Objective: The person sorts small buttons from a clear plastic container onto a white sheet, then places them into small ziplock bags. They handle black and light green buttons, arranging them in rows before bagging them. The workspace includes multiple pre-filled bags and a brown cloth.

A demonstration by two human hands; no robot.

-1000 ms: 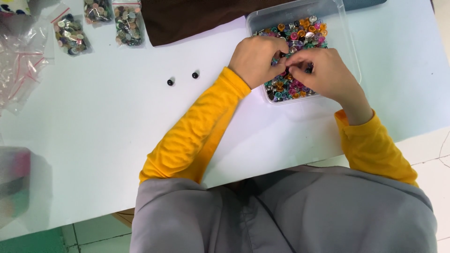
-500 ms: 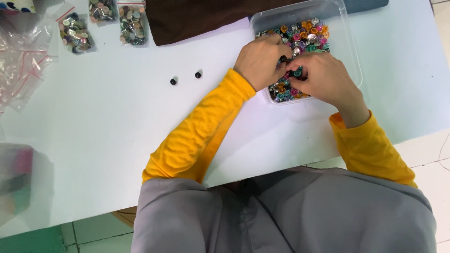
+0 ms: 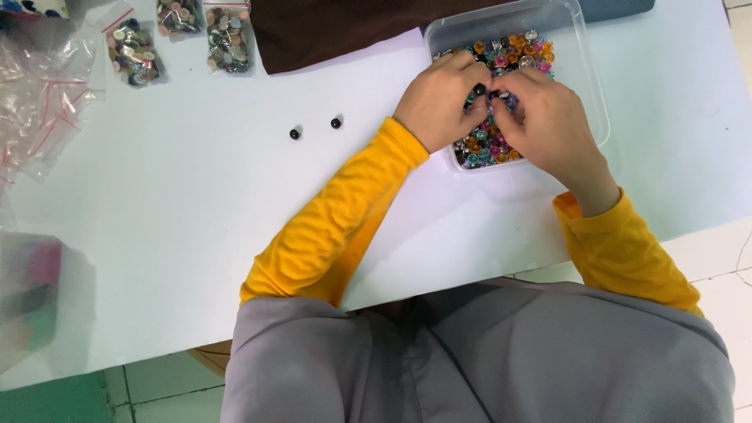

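A clear plastic tray (image 3: pixel 593 94) at the table's far right holds several small colourful round pieces (image 3: pixel 487 147). Both hands are over it, fingertips meeting in the middle. My left hand (image 3: pixel 437 100) pinches a small black round piece (image 3: pixel 479 88) at its fingertips. My right hand (image 3: pixel 551 125) is curled, its fingers closed on another small dark piece (image 3: pixel 493 95) right beside the first. Two black round pieces (image 3: pixel 294 134) (image 3: pixel 336 123) lie loose on the white table (image 3: pixel 180 204), left of my left hand.
Three small bags of mixed buttons (image 3: pixel 133 56) (image 3: pixel 178 16) (image 3: pixel 227 33) lie at the back left, beside a heap of empty clear zip bags (image 3: pixel 39 98). A brown cloth (image 3: pixel 337 31) lies behind the tray. A blurred box (image 3: pixel 31 294) stands at the near left.
Both hands stay over the tray; the fingertips have drawn closer together around the small dark pieces. The view has shifted slightly.
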